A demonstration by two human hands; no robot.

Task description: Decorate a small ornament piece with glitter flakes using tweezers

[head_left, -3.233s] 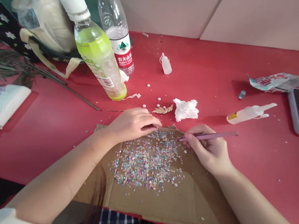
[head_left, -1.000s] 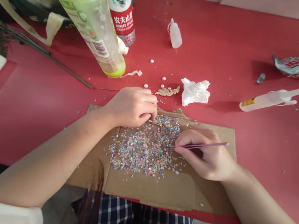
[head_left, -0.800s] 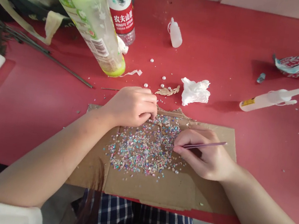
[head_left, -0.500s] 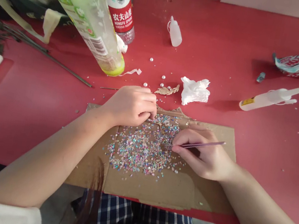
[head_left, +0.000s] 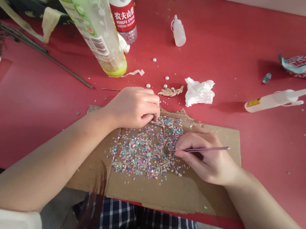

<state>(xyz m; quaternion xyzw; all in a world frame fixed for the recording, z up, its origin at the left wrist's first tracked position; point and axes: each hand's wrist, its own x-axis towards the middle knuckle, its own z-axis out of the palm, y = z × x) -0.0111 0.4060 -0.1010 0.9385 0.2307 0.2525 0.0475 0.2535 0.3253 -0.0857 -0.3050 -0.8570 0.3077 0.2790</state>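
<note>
Red worktop [head_left: 274, 157] carries a flattened cardboard sheet [head_left: 164, 191], with a scattered heap of iridescent flakes [head_left: 143, 153] across its middle. At the sheet's top edge, the left hand [head_left: 132, 107] rests with its fingers [head_left: 151, 108] curled inward above a thin gold sprig [head_left: 158, 124]; whether they grip it, I cannot tell. Over the sheet's right half, the right hand [head_left: 204, 157] has its fingers [head_left: 192, 140] clenched around slim purple tweezers [head_left: 202, 150], tips down among the flakes. Beyond the sheet's top edge lie pearl beads [head_left: 166, 81], a gold leaf-shaped piece [head_left: 170, 90], crumpled tissue [head_left: 198, 92], a lime-green bottle [head_left: 89, 19] and a plastic squeeze bottle [head_left: 273, 102].
</note>
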